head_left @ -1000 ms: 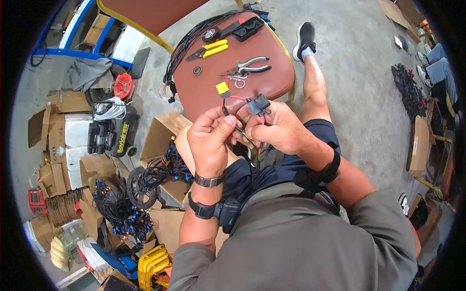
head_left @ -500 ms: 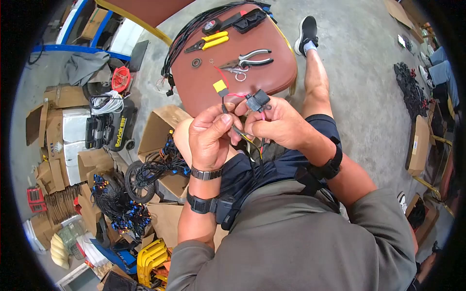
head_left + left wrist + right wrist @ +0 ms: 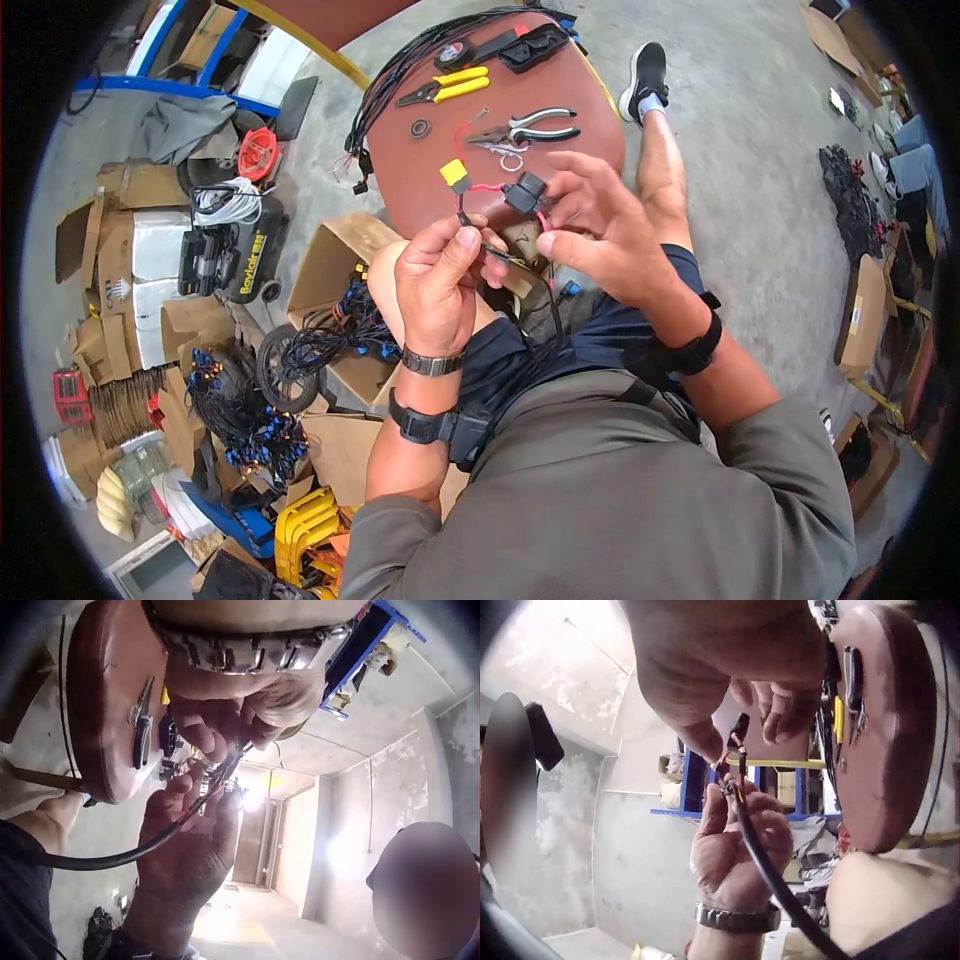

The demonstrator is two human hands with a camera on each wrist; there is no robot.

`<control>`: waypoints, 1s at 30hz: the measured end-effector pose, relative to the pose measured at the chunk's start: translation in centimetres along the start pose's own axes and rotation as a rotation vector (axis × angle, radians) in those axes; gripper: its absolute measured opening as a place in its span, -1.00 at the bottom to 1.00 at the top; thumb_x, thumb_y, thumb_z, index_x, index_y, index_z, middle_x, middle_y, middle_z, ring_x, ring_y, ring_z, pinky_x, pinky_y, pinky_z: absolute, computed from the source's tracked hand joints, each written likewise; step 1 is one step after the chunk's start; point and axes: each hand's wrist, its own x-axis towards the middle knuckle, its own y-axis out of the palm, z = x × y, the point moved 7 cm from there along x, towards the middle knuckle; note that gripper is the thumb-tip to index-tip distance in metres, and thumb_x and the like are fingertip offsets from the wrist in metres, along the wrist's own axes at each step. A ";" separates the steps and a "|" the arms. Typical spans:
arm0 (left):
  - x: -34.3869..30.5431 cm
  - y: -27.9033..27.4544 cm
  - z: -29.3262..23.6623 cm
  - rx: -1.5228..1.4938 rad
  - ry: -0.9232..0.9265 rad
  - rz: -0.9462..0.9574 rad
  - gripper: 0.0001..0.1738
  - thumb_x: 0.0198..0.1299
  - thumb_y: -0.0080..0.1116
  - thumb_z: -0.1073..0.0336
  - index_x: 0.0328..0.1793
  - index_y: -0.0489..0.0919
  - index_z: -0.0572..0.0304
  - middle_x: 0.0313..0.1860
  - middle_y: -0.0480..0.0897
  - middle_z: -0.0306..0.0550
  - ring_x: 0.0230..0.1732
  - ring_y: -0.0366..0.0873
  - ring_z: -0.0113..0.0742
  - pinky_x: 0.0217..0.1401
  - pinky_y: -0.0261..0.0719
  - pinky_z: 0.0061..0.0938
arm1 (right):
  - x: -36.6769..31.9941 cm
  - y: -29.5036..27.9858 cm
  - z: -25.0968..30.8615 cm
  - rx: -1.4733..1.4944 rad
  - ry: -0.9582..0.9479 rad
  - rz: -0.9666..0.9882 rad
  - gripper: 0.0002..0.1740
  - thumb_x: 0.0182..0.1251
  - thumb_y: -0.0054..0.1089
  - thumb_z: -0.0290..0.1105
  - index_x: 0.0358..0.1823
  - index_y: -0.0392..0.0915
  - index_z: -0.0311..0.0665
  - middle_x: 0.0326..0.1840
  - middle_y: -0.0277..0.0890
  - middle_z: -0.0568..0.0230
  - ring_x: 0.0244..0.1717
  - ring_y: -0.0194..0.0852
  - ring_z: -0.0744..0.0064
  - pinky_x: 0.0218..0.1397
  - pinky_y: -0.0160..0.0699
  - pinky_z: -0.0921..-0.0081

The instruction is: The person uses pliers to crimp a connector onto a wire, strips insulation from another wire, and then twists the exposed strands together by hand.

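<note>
My left hand (image 3: 440, 280) pinches a black cable (image 3: 776, 877) near the end where thin coloured wires come out of its sheath. Above those fingertips stands a yellow connector (image 3: 454, 174) with a dark base. A short red wire (image 3: 487, 187) runs from it to a black fuse holder (image 3: 525, 193), from which a pink wire hangs. Beside the fuse holder my right hand (image 3: 615, 240) has its fingers spread and holds nothing, its thumb close to the pink wire. In the right wrist view the thumb tip overlaps the wires just above the left fingers.
On the brown padded seat (image 3: 585, 90) lie yellow-handled wire strippers (image 3: 460, 85), pliers (image 3: 545, 125), a small dark ring (image 3: 420, 128), a tape roll (image 3: 453, 53) and a black tray (image 3: 533, 48). To the left stands an open carton (image 3: 335, 250) with wire bundles (image 3: 340, 345).
The right hand has let go of the wires below the fuse holder, spread its fingers and moved a little right. The left hand keeps its pinch on the cable.
</note>
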 end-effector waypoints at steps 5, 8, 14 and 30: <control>0.1 -0.5 -0.3 0.059 0.061 -0.063 -0.80 0.39 0.18 0.34 0.00 0.63 0.34 -0.22 0.72 0.08 -0.34 0.69 -0.26 -0.34 0.62 -0.48 | -0.6 0.7 3.0 -0.607 -0.255 0.088 -0.71 0.05 0.41 -0.51 -0.17 0.57 -0.25 -0.35 0.41 0.29 -0.45 0.43 0.45 -0.40 0.43 0.46; 0.1 -0.3 -0.4 0.100 0.086 -0.067 -0.81 0.38 0.19 0.34 -0.02 0.63 0.32 -0.20 0.72 0.07 -0.33 0.69 -0.26 -0.32 0.61 -0.48 | -1.0 2.1 2.7 -0.723 -0.290 0.170 -0.74 0.08 0.42 -0.39 -0.22 0.56 -0.25 -0.33 0.42 0.16 -0.40 0.46 0.17 -0.32 0.48 0.31; -0.4 0.6 -0.6 0.245 0.068 -0.017 -0.76 0.34 0.23 0.39 0.08 0.63 0.34 -0.14 0.73 0.01 -0.29 0.67 -0.35 -0.34 0.57 -0.56 | -0.7 1.9 0.7 -0.679 -0.342 0.146 -0.88 0.20 0.31 -0.45 -0.27 0.60 -0.30 -0.34 0.44 0.13 -0.25 0.49 0.09 -0.22 0.50 0.29; -0.5 0.1 2.3 0.401 -0.105 0.059 -0.92 0.32 0.24 0.44 -0.11 0.65 0.27 -0.41 0.64 -0.30 -0.43 0.57 -0.58 -0.42 0.45 -0.68 | -1.1 1.8 -5.2 0.014 0.349 0.371 -0.79 0.53 0.07 -0.34 -0.22 0.62 -0.28 -0.38 0.56 0.48 -0.38 0.41 0.71 -0.32 0.42 0.64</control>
